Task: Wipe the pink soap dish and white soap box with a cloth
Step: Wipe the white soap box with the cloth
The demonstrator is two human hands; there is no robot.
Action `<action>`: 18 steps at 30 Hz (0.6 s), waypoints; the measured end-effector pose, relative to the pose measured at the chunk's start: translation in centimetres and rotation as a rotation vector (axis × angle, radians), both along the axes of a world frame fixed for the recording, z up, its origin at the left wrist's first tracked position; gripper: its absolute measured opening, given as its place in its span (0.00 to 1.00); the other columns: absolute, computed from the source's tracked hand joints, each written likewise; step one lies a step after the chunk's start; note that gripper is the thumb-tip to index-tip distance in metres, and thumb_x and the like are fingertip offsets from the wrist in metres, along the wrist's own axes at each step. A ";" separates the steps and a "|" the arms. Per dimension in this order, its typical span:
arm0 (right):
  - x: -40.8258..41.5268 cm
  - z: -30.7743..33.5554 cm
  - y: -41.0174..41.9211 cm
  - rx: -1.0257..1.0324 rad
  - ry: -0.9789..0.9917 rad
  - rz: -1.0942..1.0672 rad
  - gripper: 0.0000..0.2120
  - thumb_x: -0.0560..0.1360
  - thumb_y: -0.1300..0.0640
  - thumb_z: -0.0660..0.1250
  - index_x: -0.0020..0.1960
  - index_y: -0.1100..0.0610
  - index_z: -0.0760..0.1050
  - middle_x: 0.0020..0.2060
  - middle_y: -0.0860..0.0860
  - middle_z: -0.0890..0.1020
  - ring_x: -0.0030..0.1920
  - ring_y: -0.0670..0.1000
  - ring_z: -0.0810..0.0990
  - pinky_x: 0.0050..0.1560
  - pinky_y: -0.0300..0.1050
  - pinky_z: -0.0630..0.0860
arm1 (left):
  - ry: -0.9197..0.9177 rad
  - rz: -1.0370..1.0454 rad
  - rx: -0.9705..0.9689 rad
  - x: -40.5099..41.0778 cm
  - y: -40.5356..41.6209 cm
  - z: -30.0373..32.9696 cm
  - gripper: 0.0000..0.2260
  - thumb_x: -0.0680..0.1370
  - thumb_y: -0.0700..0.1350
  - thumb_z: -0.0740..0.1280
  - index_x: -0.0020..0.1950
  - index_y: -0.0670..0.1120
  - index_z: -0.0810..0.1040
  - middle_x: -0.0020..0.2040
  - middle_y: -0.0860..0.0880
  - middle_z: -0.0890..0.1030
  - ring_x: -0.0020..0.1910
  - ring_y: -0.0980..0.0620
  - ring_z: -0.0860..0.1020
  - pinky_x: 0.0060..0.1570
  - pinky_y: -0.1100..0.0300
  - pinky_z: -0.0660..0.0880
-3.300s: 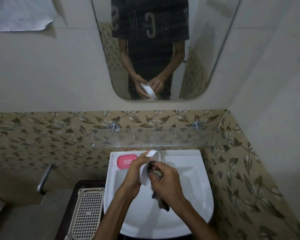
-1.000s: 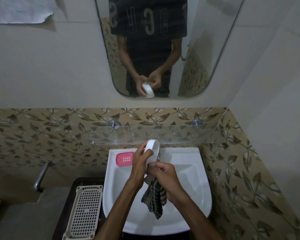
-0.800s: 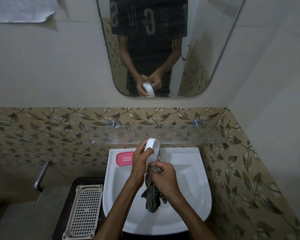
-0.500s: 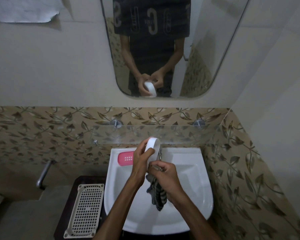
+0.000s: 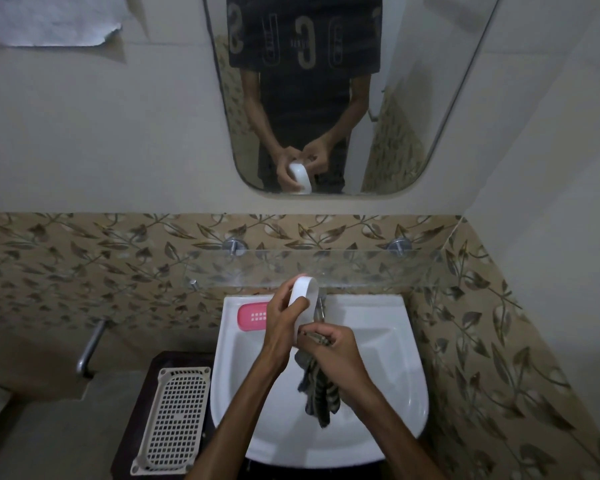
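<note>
1. The left hand [image 5: 280,323] is gripping the white soap box [image 5: 303,304], fingers and thumb curled round its long sides, holding it on edge above the back of the white washbasin [image 5: 388,375].
2. The box's upper end is rising to the front edge of the glass shelf [image 5: 326,268], with only a thin gap showing between them.
3. The right hand [image 5: 333,348] is clutching a dark striped cloth [image 5: 317,389], fingers closed round it, and pressing the bunched part against the box's lower end.
4. The loose tail of the cloth is hanging down over the bowl, not reaching the basin's front rim.
5. The pink soap dish [image 5: 253,316] is lying flat on the basin's back left ledge, just beside the left hand, close to the ledge's left edge.
6. The metal tap [image 5: 321,306] is standing just behind the box, partly hidden by it.
7. A white perforated tray [image 5: 174,414] is lying on the dark surface left of the basin, its right edge close to the basin's rim.
8. The right half of the bowl is lying open, bounded by the leaf-patterned side wall [image 5: 482,358].
9. The mirror [image 5: 395,98] above is reflecting both hands and the box.
</note>
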State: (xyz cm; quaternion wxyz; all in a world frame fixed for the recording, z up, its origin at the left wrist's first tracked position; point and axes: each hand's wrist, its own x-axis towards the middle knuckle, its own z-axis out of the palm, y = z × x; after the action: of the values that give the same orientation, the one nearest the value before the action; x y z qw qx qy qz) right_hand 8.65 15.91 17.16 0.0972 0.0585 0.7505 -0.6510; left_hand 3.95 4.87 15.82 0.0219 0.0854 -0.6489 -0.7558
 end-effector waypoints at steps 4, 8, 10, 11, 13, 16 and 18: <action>0.0 -0.3 0.0 0.143 0.088 -0.003 0.14 0.75 0.66 0.71 0.38 0.50 0.86 0.36 0.48 0.87 0.40 0.52 0.87 0.46 0.50 0.85 | 0.033 -0.021 -0.020 0.1 0.1 0.2 0.24 0.65 0.54 0.66 0.61 0.54 0.81 0.54 0.61 0.85 0.51 0.65 0.81 0.46 0.68 0.77; -0.1 0.1 0.2 0.016 0.020 0.024 0.10 0.76 0.65 0.72 0.43 0.54 0.88 0.38 0.52 0.88 0.40 0.58 0.87 0.46 0.60 0.86 | 0.039 0.013 -0.007 0.1 0.0 0.3 0.24 0.65 0.55 0.65 0.60 0.56 0.82 0.58 0.52 0.84 0.53 0.63 0.80 0.47 0.67 0.78; -0.2 -0.1 0.3 0.087 0.071 -0.004 0.11 0.76 0.67 0.71 0.42 0.54 0.88 0.37 0.51 0.87 0.38 0.55 0.86 0.46 0.55 0.86 | 0.056 0.004 -0.029 0.0 0.2 0.4 0.23 0.65 0.55 0.65 0.59 0.57 0.81 0.56 0.57 0.84 0.52 0.64 0.80 0.47 0.67 0.78; -0.1 0.0 0.2 0.087 0.072 -0.004 0.12 0.76 0.68 0.69 0.41 0.56 0.87 0.36 0.54 0.87 0.37 0.56 0.86 0.45 0.57 0.85 | 0.067 0.001 -0.042 0.0 0.3 0.4 0.23 0.65 0.54 0.65 0.59 0.57 0.81 0.54 0.60 0.84 0.52 0.64 0.80 0.47 0.67 0.78; -0.2 0.3 0.2 -0.038 0.009 0.022 0.11 0.77 0.67 0.70 0.43 0.57 0.87 0.37 0.56 0.87 0.37 0.57 0.86 0.44 0.56 0.86 | 0.073 0.017 -0.053 0.0 0.3 0.5 0.22 0.66 0.54 0.66 0.60 0.57 0.81 0.54 0.62 0.84 0.52 0.64 0.80 0.48 0.67 0.78; -0.6 1.1 0.7 -0.266 -0.121 0.041 0.07 0.79 0.63 0.71 0.49 0.57 0.89 0.45 0.55 0.90 0.47 0.55 0.89 0.48 0.43 0.84 | 0.102 0.026 -0.054 -0.3 -0.2 0.6 0.24 0.68 0.54 0.65 0.63 0.55 0.81 0.57 0.60 0.83 0.56 0.60 0.80 0.50 0.67 0.77; -0.6 1.4 0.8 -0.285 -0.073 0.070 0.07 0.78 0.63 0.70 0.48 0.59 0.88 0.44 0.55 0.89 0.46 0.54 0.88 0.48 0.42 0.83 | 0.141 0.008 -0.066 -0.5 -0.1 0.8 0.25 0.69 0.52 0.64 0.66 0.51 0.80 0.59 0.59 0.83 0.58 0.59 0.79 0.51 0.68 0.76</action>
State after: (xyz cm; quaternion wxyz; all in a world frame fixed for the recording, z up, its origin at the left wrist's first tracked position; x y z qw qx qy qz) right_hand 8.00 16.73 18.51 0.1542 0.0415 0.6480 -0.7447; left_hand 3.48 4.79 16.66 0.0735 0.0339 -0.6700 -0.7379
